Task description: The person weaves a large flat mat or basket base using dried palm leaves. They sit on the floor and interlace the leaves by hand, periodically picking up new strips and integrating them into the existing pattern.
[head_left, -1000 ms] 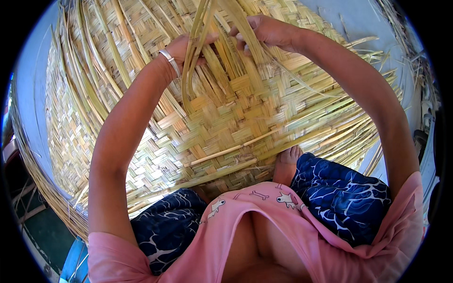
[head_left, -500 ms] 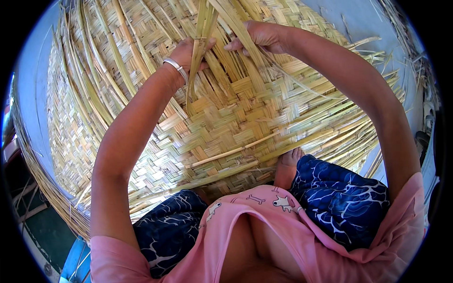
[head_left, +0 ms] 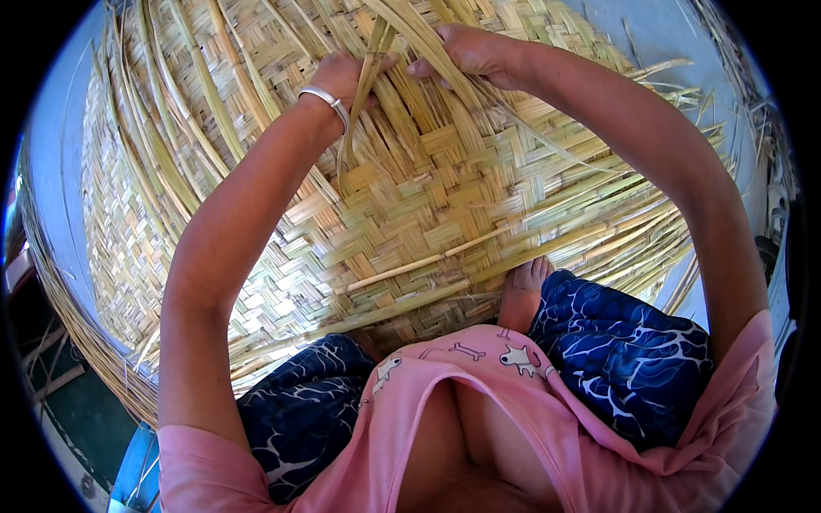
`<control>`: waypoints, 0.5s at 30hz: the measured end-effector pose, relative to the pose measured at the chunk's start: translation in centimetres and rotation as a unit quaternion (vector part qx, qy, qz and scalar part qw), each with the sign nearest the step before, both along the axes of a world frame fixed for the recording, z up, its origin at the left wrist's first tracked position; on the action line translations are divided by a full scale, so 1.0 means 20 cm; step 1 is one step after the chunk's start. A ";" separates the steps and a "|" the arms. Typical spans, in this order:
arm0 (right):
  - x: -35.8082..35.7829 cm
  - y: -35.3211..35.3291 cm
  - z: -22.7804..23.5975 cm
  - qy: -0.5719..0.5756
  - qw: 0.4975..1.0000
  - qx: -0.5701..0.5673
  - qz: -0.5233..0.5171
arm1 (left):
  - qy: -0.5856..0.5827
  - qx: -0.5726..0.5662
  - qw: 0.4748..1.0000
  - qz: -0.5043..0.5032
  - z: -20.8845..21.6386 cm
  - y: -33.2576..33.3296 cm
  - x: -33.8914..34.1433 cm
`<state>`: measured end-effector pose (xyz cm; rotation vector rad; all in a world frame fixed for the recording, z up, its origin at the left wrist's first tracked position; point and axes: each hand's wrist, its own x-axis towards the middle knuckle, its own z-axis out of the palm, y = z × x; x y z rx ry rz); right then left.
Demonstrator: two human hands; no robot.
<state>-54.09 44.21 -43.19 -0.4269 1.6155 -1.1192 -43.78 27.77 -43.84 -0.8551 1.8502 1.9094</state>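
Note:
A large woven mat (head_left: 402, 209) of flat, straw-coloured reed strips spreads beneath me. At its far middle, my left hand (head_left: 339, 73) is closed around a raised strip (head_left: 369, 75), which hides part of the fingers. To the right of it, a bundle of lifted strips (head_left: 425, 44) slants across my right hand (head_left: 479, 56), whose thumb and fingers pinch around them. Between the hands, loose strips (head_left: 398, 115) lie side by side over the weave. The two hands are close together, with fingertips pointing toward each other.
Long unwoven strip ends (head_left: 192, 103) fan out at the far left, and more (head_left: 611, 244) stick out on the right. A pile of thin stalks (head_left: 81, 342) curves along the left edge. My bare foot (head_left: 523, 286) rests on the mat. Bluish floor (head_left: 60, 179) surrounds it.
Both hands have shifted slightly farther away, with the raised strips still in them. The weave and the loose ends look the same.

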 end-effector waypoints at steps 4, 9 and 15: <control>0.02 -0.03 0.01 0.041 0.999 0.019 0.007 | 0.023 -0.015 1.000 0.009 -0.03 0.01 -0.02; 0.02 0.00 -0.04 0.050 0.998 -0.025 -0.031 | 0.060 0.041 0.997 0.018 -0.13 -0.03 -0.04; 0.07 0.03 0.16 0.008 0.991 0.050 -0.124 | 0.079 0.078 0.993 0.040 -0.08 -0.04 0.01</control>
